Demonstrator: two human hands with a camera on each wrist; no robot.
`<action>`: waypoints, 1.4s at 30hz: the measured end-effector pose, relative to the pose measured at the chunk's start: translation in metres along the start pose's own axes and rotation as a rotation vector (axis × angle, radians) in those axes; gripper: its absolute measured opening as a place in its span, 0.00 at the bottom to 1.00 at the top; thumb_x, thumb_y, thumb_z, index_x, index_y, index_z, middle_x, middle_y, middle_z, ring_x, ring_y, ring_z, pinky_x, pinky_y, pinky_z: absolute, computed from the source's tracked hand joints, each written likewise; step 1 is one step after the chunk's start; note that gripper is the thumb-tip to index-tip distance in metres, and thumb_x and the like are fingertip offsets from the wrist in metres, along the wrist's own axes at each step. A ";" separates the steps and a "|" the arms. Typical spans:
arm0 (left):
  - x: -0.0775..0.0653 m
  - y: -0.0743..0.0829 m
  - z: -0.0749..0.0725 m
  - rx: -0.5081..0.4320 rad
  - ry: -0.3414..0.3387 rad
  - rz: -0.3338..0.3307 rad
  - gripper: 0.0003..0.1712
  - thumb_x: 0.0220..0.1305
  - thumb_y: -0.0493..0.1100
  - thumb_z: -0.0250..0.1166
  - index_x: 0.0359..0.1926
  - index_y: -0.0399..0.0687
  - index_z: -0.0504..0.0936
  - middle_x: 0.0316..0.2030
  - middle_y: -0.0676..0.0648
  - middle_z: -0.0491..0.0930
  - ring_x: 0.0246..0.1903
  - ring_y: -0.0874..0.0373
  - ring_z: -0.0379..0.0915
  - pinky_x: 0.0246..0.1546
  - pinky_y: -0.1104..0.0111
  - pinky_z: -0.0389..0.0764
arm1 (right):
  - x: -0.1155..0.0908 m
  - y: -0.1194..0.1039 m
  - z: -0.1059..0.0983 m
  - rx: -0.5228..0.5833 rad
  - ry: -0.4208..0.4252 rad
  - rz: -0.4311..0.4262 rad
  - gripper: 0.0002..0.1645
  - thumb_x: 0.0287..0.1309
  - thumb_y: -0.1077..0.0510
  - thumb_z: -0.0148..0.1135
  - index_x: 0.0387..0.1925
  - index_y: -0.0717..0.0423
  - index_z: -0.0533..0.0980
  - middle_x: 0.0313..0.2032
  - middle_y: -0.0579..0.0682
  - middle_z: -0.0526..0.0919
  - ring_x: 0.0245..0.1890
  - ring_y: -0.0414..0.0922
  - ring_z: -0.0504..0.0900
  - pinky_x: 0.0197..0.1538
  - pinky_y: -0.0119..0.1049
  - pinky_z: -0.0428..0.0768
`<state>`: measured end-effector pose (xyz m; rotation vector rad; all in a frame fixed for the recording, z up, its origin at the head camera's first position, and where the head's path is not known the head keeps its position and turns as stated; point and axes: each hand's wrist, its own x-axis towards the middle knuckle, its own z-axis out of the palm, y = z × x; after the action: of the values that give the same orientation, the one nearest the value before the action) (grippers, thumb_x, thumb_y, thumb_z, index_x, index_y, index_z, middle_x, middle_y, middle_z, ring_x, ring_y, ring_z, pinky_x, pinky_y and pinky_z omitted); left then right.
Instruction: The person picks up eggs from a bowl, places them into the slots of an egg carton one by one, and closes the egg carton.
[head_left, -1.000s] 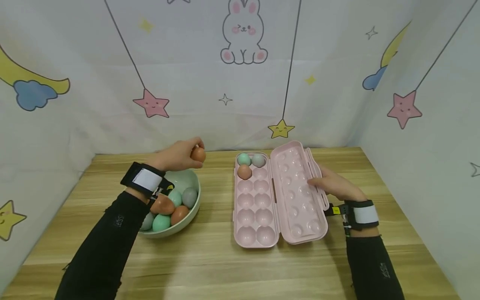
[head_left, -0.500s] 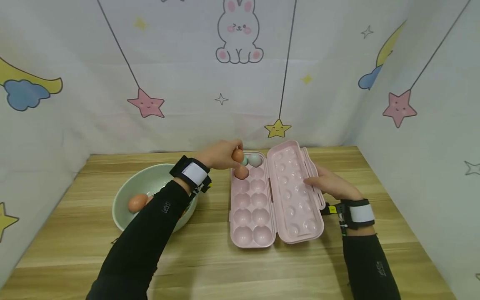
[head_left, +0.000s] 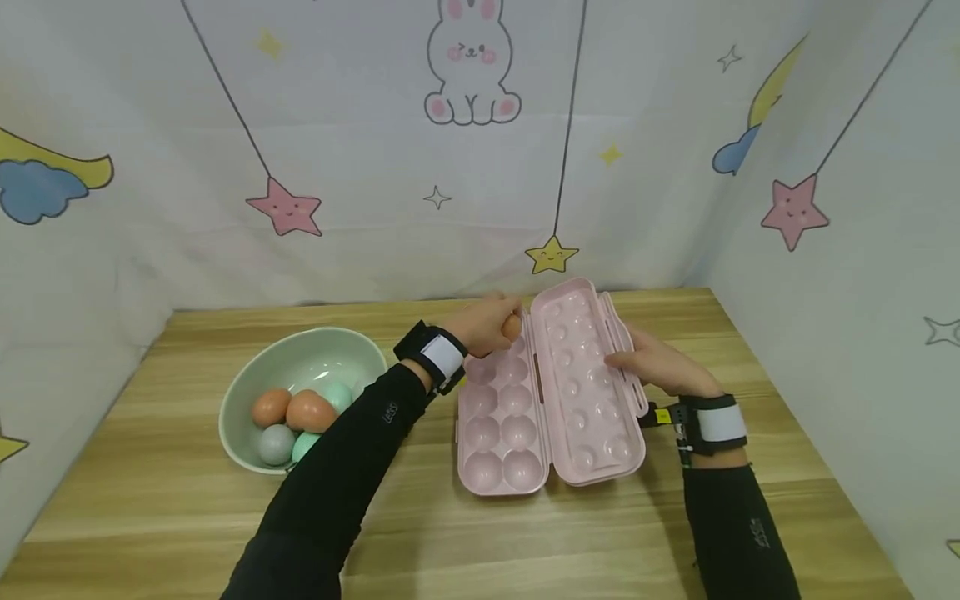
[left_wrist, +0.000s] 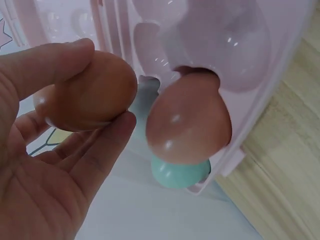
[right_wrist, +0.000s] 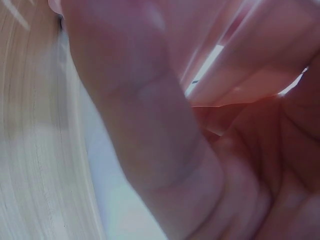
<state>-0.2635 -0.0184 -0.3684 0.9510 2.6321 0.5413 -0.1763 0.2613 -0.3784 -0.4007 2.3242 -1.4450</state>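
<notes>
Left hand (head_left: pixel 481 326) pinches brown egg (left_wrist: pixel 97 92), right hand (head_left: pixel 663 365) grips lid (head_left: pixel 588 387); sideways drift may strike seated egg (left_wrist: pixel 190 120) at 3 o'clock, left wrist view.

Near cups (head_left: pixel 500 452) free from above, far end crowded!
The left hand (head_left: pixel 482 325) hangs over the egg carton's (head_left: pixel 499 417) far end, its sleeve (head_left: pixel 341 462) crosses the bowl's (head_left: pixel 300 354) right edge; lid (head_left: pixel 588 392) and right hand (head_left: pixel 667 367) block the right.

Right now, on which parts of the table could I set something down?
Bare table shows left of the green bowl, in front of the pink carton between the left sleeve and right sleeve, and right of that sleeve. Crowded: the carton's far end, where the left hand holds a brown egg.
</notes>
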 end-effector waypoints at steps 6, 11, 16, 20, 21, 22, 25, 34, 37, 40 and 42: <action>0.005 -0.001 0.006 0.065 0.041 0.013 0.23 0.59 0.35 0.67 0.55 0.43 0.74 0.49 0.42 0.72 0.44 0.51 0.71 0.43 0.64 0.75 | 0.001 -0.001 -0.001 -0.002 -0.002 -0.010 0.45 0.67 0.65 0.47 0.76 0.60 0.35 0.62 0.75 0.62 0.46 0.59 0.80 0.41 0.49 0.82; 0.010 -0.005 0.012 0.089 0.070 0.059 0.18 0.57 0.34 0.68 0.49 0.40 0.77 0.42 0.45 0.76 0.41 0.52 0.71 0.43 0.65 0.73 | 0.001 -0.001 -0.002 -0.001 -0.004 0.000 0.44 0.68 0.65 0.47 0.76 0.60 0.36 0.61 0.74 0.63 0.45 0.58 0.80 0.41 0.49 0.82; 0.014 -0.007 0.021 0.091 0.099 0.045 0.16 0.55 0.34 0.70 0.44 0.43 0.77 0.39 0.48 0.76 0.39 0.54 0.70 0.40 0.66 0.72 | 0.001 0.000 -0.001 0.003 -0.008 -0.003 0.44 0.68 0.65 0.46 0.76 0.60 0.36 0.62 0.74 0.63 0.46 0.59 0.80 0.42 0.49 0.82; 0.015 -0.008 0.025 0.135 0.101 0.031 0.13 0.56 0.36 0.70 0.42 0.47 0.77 0.38 0.49 0.77 0.39 0.55 0.71 0.40 0.67 0.72 | 0.001 0.000 0.000 -0.002 -0.007 -0.005 0.44 0.68 0.65 0.46 0.76 0.60 0.36 0.63 0.74 0.61 0.48 0.59 0.79 0.43 0.49 0.82; 0.016 -0.008 0.025 0.144 0.095 0.025 0.14 0.56 0.36 0.70 0.42 0.47 0.77 0.39 0.49 0.78 0.39 0.55 0.71 0.41 0.66 0.72 | 0.001 0.001 0.000 -0.003 -0.006 -0.004 0.44 0.68 0.65 0.46 0.76 0.60 0.36 0.63 0.74 0.61 0.48 0.59 0.79 0.43 0.49 0.82; 0.016 -0.008 0.025 0.149 0.090 0.017 0.14 0.57 0.36 0.70 0.42 0.48 0.77 0.39 0.49 0.79 0.39 0.55 0.72 0.41 0.66 0.73 | 0.001 0.001 0.000 -0.001 -0.004 -0.006 0.44 0.68 0.65 0.46 0.76 0.60 0.36 0.63 0.74 0.61 0.48 0.60 0.79 0.43 0.49 0.82; 0.016 -0.007 0.025 0.152 0.075 0.008 0.15 0.57 0.36 0.70 0.44 0.48 0.77 0.41 0.48 0.79 0.40 0.54 0.73 0.43 0.65 0.74 | 0.002 0.001 0.000 -0.009 0.004 -0.008 0.44 0.68 0.65 0.46 0.76 0.59 0.36 0.64 0.74 0.60 0.48 0.60 0.79 0.43 0.49 0.82; 0.015 0.000 0.024 0.192 0.061 0.039 0.10 0.64 0.38 0.64 0.46 0.44 0.77 0.39 0.47 0.79 0.38 0.53 0.72 0.42 0.65 0.74 | 0.002 -0.001 -0.001 -0.005 0.006 -0.012 0.44 0.68 0.66 0.46 0.76 0.62 0.36 0.62 0.74 0.62 0.47 0.59 0.80 0.43 0.48 0.82; 0.015 0.000 0.022 0.199 0.052 0.045 0.13 0.64 0.37 0.64 0.49 0.44 0.77 0.42 0.46 0.80 0.40 0.53 0.73 0.44 0.65 0.74 | 0.002 -0.001 -0.001 -0.003 0.007 -0.006 0.43 0.68 0.66 0.46 0.76 0.62 0.36 0.62 0.74 0.63 0.46 0.59 0.80 0.42 0.48 0.82; 0.013 -0.003 0.017 0.179 0.041 0.059 0.18 0.61 0.37 0.66 0.52 0.43 0.77 0.47 0.45 0.80 0.44 0.52 0.73 0.46 0.65 0.74 | 0.002 0.000 -0.001 -0.008 0.007 -0.002 0.43 0.68 0.66 0.46 0.76 0.62 0.37 0.62 0.75 0.62 0.47 0.59 0.80 0.42 0.48 0.82; 0.010 -0.007 0.012 0.137 0.021 0.071 0.22 0.59 0.35 0.67 0.55 0.41 0.76 0.50 0.44 0.79 0.45 0.53 0.72 0.45 0.65 0.74 | 0.001 0.001 -0.001 -0.014 0.010 0.003 0.43 0.68 0.65 0.46 0.76 0.62 0.37 0.62 0.74 0.62 0.47 0.59 0.80 0.42 0.48 0.82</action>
<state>-0.2704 -0.0135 -0.3833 1.0879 2.6914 0.3922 -0.1778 0.2617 -0.3797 -0.3946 2.3436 -1.4328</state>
